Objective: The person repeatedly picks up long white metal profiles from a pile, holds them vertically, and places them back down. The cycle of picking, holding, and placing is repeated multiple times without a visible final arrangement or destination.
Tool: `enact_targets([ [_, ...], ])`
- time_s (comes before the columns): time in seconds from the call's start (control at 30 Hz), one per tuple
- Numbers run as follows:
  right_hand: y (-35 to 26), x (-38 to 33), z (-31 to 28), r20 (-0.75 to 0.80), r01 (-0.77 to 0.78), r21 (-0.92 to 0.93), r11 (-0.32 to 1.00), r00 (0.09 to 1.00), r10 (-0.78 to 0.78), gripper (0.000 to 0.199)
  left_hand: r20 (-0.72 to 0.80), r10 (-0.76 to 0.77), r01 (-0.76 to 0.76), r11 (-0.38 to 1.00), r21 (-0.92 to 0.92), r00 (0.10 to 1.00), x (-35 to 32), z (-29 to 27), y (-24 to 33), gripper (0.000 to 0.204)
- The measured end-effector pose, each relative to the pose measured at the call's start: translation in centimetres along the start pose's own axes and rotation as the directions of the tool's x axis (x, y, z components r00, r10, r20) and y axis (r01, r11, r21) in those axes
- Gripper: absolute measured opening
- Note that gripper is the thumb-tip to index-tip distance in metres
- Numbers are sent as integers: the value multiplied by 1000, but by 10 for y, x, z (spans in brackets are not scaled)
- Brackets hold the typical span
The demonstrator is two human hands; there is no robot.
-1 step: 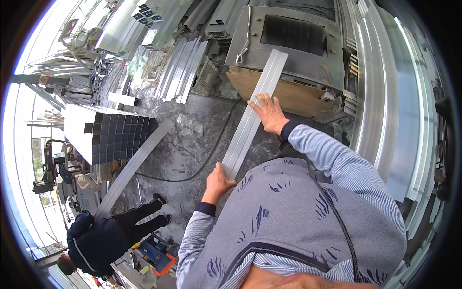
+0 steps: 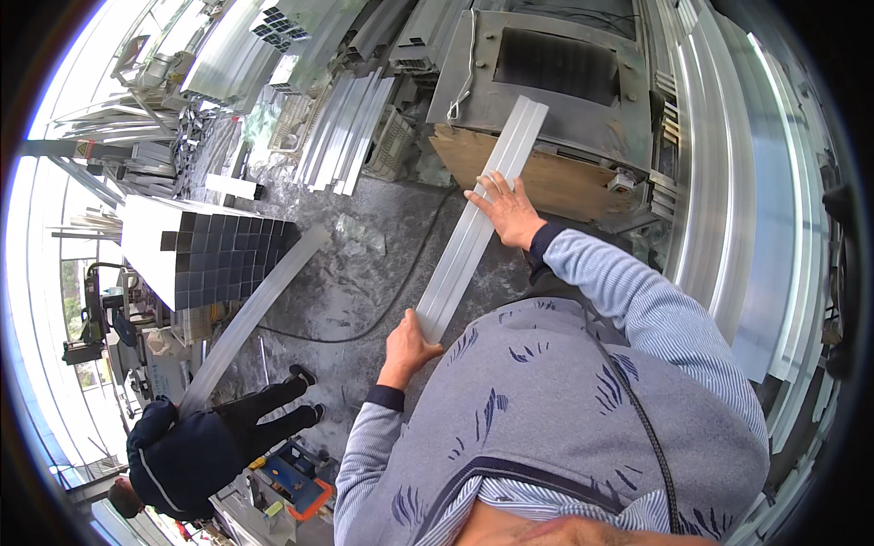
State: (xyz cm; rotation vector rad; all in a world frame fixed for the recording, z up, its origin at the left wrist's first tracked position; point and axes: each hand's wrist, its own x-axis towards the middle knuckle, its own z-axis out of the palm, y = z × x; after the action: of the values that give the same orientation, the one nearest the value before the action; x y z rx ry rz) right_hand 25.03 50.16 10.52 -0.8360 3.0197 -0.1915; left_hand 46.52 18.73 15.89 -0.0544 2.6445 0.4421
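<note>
A long silvery metal profile (image 2: 462, 259), ridged along its length, slants in front of me from my waist toward the grey metal cabinet. My left hand (image 2: 408, 348) grips its near end, thumb on the edge and the other fingers mostly hidden. Farther along, my right hand (image 2: 510, 211) rests on the profile with its fingers spread across the upper face. The far end of the profile overlaps the front of the cabinet (image 2: 455, 82) in the view; whether they touch, I cannot tell.
Stacked tubes with dark square ends (image 2: 232, 259) stand at left. A person in dark clothes (image 2: 196, 455) is beside another long strip (image 2: 259, 309). A black cable (image 2: 401, 296) crosses the floor. Long profiles (image 2: 719, 182) line the right; a blue-and-orange toolbox (image 2: 296, 482) lies lower left.
Both hands and the profile have shifted very slightly; the profile's far end sits a touch lower and farther right. The surroundings look the same.
</note>
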Motion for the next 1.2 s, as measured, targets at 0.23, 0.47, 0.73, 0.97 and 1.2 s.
enact_targets([
  [0.23,2,42,-36,68,397,123,910,911,-406,63,-207,109,-30,935,354,972,-35,-137,-40,74],
  [0.47,-18,74,-58,-281,-31,653,756,918,280,59,-941,104,-76,994,83,322,30,-171,3,58],
  [0.73,43,95,-47,285,-247,958,-147,755,591,38,-76,-183,121,857,-502,980,110,25,126,75],
  [0.97,107,104,0,360,-494,869,-14,614,703,67,-19,-212,187,899,-395,977,180,32,146,49],
  [1.2,194,200,-2,-162,-691,479,541,537,828,112,126,58,53,676,-735,990,306,-22,213,46],
])
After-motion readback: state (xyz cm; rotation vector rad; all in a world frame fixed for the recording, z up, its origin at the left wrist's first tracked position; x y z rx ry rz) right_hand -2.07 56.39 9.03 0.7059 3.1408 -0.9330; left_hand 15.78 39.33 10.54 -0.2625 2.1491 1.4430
